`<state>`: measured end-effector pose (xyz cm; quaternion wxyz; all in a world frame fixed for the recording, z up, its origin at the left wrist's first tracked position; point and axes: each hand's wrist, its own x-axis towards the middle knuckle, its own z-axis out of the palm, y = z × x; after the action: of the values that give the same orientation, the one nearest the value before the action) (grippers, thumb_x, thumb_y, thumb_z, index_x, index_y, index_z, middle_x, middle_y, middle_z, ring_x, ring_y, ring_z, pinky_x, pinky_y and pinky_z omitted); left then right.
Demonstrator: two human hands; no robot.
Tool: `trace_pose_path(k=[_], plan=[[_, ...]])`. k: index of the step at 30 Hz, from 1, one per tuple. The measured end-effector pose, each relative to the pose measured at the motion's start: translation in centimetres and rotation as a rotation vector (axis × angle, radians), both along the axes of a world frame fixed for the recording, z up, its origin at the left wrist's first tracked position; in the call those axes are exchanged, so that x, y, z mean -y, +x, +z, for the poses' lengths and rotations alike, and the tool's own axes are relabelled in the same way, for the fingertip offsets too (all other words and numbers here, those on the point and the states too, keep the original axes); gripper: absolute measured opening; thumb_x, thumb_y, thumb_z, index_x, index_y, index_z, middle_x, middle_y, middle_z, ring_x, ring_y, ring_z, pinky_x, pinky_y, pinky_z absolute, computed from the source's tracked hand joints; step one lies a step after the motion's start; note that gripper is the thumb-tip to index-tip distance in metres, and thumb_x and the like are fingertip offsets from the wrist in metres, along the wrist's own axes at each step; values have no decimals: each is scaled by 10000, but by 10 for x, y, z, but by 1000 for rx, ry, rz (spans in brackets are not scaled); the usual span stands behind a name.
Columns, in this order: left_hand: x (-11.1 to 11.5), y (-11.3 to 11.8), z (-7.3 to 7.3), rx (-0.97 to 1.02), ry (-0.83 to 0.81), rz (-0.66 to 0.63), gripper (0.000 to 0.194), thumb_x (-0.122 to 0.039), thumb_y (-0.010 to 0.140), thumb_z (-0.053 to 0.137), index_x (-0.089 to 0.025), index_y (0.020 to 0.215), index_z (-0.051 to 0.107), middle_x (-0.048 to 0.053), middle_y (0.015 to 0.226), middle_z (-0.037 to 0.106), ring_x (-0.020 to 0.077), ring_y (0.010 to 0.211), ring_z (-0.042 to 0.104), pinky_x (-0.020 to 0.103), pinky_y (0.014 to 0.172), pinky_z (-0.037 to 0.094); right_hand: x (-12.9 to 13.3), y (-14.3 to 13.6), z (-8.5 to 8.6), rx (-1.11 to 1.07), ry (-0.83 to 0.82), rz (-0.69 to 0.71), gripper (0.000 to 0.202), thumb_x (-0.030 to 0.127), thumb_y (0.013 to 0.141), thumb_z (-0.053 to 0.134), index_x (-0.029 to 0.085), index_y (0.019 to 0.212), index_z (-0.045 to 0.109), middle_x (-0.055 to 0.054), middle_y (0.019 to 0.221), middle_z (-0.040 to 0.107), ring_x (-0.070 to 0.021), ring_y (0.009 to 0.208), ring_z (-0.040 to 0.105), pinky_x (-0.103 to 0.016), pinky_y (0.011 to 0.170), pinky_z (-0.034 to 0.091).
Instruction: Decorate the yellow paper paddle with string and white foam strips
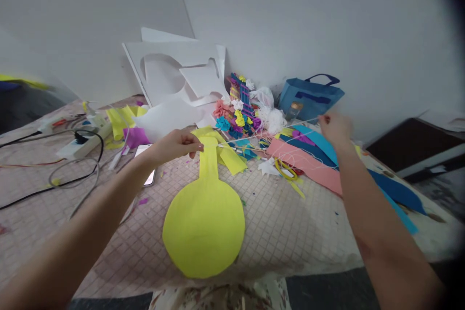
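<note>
- The flat yellow paper shape (203,227), round with a straight neck, lies on the checked tablecloth (276,232), its outline cut out and complete.
- The left hand (174,147) has thumb and finger pinched on the neck's edge.
- The right hand (336,128), raised, clamps thin white string (305,121) between its fingertips, drawn towards the neck; no turns of it show around the neck.
- Beyond, crumpled paper flowers (221,109) look finished, beside a loose white tangle of string (272,120).

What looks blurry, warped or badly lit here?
In the head view, light on the wall is dim and flat; the right hand looks soft; the picture's right edge fades into dark blur; the table's near edge bows; the phone shows washed-out white.
</note>
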<state>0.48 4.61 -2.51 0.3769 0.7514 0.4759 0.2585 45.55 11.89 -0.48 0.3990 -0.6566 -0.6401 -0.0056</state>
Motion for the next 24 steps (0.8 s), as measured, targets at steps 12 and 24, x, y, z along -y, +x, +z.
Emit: trace_pose_path(k=[12,24], plan=[[-5,64,-3,138,50,-65,270,-371,794,593,-129,684,644,-4,558,579,65,481,420,178,451,304,63,-191,-45,-481,-483,941,353,465,822,589,155,985,635,35,608,501,-71,469,417,-208,433,328],[-13,39,-45,237,-240,-16,307,-405,784,624,-132,644,602,18,586,610,47,448,381,177,431,293,33,-97,-64,-44,-102,359,235,348,813,538,169,666,581,22,539,470,-116,521,397,-258,529,268]])
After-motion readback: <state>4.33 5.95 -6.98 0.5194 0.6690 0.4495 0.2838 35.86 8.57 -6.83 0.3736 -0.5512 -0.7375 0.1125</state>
